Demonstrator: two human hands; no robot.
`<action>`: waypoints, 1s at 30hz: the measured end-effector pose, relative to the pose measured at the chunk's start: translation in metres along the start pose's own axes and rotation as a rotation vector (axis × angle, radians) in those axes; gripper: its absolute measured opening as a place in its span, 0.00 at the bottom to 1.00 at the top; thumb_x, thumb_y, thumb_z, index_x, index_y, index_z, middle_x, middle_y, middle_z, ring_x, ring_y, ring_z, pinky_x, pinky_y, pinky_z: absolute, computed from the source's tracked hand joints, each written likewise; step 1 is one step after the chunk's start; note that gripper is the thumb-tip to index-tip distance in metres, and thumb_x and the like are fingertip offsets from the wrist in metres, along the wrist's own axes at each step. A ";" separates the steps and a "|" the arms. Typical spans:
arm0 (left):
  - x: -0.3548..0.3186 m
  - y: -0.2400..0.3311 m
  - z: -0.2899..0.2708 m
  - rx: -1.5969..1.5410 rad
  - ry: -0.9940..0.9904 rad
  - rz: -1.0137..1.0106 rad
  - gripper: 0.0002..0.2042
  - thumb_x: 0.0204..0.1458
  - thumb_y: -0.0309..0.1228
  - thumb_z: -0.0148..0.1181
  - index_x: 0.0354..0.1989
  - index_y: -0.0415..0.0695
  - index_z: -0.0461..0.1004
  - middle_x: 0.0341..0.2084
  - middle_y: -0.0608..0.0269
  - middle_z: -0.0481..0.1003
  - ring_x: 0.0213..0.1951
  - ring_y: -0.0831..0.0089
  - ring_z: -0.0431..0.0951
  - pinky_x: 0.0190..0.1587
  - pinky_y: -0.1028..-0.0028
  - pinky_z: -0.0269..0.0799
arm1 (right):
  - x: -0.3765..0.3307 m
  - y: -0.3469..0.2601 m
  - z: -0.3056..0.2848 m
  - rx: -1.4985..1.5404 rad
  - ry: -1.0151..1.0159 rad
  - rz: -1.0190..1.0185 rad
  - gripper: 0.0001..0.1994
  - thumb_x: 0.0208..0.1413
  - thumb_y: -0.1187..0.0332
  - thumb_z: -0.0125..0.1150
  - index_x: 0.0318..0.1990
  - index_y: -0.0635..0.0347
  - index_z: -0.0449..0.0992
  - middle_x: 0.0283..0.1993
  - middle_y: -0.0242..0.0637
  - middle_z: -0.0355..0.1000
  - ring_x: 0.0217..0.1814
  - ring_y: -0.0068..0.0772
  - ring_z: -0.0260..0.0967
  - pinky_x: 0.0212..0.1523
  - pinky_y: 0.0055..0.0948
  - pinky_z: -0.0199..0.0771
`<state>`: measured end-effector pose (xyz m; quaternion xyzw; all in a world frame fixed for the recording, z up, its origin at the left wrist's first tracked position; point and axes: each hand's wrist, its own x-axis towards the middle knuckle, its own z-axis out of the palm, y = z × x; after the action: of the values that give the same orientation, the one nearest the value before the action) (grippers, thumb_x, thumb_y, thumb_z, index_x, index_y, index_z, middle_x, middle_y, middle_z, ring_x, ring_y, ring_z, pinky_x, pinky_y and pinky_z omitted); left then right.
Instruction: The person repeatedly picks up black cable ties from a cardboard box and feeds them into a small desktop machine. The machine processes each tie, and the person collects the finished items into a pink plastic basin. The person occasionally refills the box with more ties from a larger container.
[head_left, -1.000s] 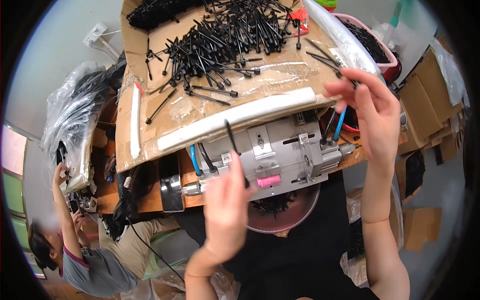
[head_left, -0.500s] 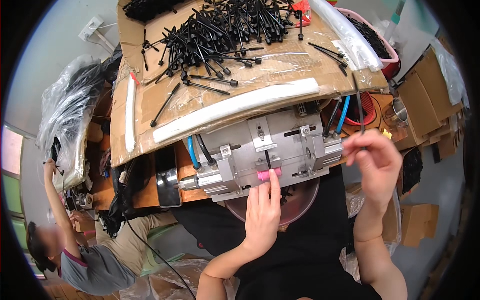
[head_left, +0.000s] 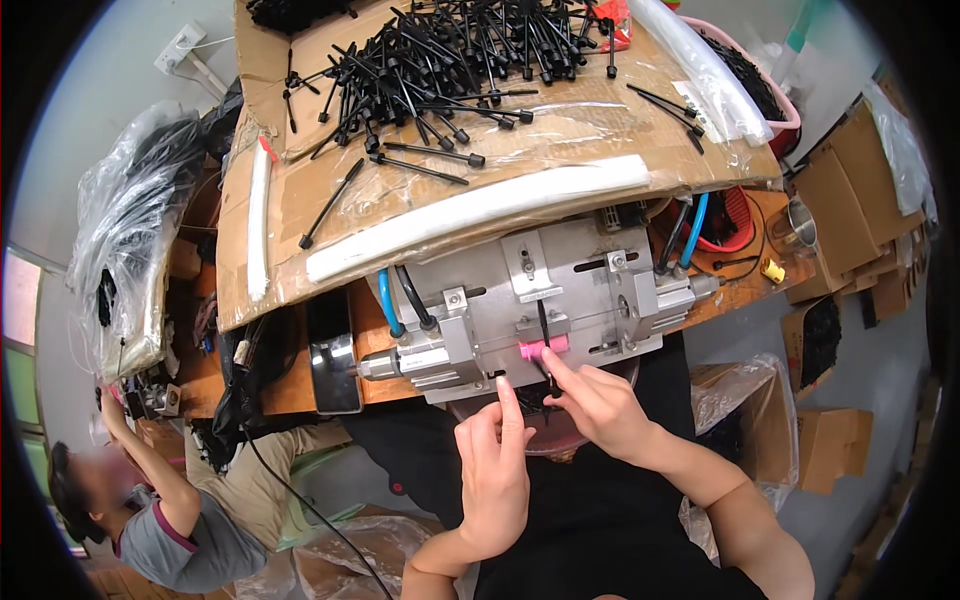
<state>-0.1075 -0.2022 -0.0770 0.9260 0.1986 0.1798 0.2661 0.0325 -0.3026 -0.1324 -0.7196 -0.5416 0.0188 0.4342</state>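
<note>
On the grey metal fixture (head_left: 495, 290) sits a small pink block (head_left: 535, 348), with a black rod (head_left: 542, 318) running through its middle. My right hand (head_left: 608, 410) is closed just below the block, thumb and fingers pinching the lower part of a black rod; the fingers partly hide it, so I cannot tell whether it is one rod or two. My left hand (head_left: 492, 490) is raised beside it with the index finger stretched up and the other fingers loosely curled. Nothing shows in it.
A pile of black rods with knobbed ends (head_left: 430, 80) lies on a cardboard sheet (head_left: 390, 225) beyond the fixture. Blue hoses (head_left: 388, 303) rise at its sides. Below the fixture, a bowl (head_left: 560, 440) is partly hidden by my hands. At the left sits another person (head_left: 195, 545).
My right hand has come in from the right side to the pink block. My left hand has drawn back from the block, towards me and slightly left.
</note>
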 end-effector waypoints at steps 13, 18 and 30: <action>-0.024 -0.014 0.031 -0.036 -0.302 -0.036 0.26 0.49 0.19 0.61 0.60 0.34 0.65 0.36 0.52 0.69 0.40 0.54 0.68 0.44 0.63 0.68 | 0.085 0.025 -0.125 -0.485 0.316 -0.071 0.16 0.52 0.71 0.63 0.48 0.63 0.74 0.35 0.40 0.73 0.31 0.41 0.73 0.31 0.36 0.73; -0.029 -0.014 0.073 -0.158 -0.465 0.114 0.22 0.54 0.26 0.59 0.57 0.32 0.68 0.33 0.50 0.71 0.39 0.53 0.69 0.43 0.61 0.69 | 0.157 0.081 -0.182 -1.032 0.103 0.253 0.13 0.55 0.70 0.58 0.47 0.64 0.71 0.42 0.47 0.69 0.38 0.51 0.76 0.37 0.44 0.76; -0.043 -0.068 0.148 -0.021 -0.630 0.050 0.23 0.53 0.31 0.60 0.55 0.30 0.68 0.39 0.46 0.73 0.44 0.50 0.72 0.45 0.61 0.74 | 0.164 0.092 -0.196 -0.804 0.431 0.120 0.12 0.50 0.79 0.52 0.42 0.59 0.72 0.39 0.47 0.71 0.42 0.52 0.74 0.43 0.45 0.73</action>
<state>-0.0979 -0.2315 -0.2426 0.9379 0.0818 -0.1076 0.3196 0.2676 -0.2933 0.0029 -0.8485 -0.3606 -0.3178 0.2215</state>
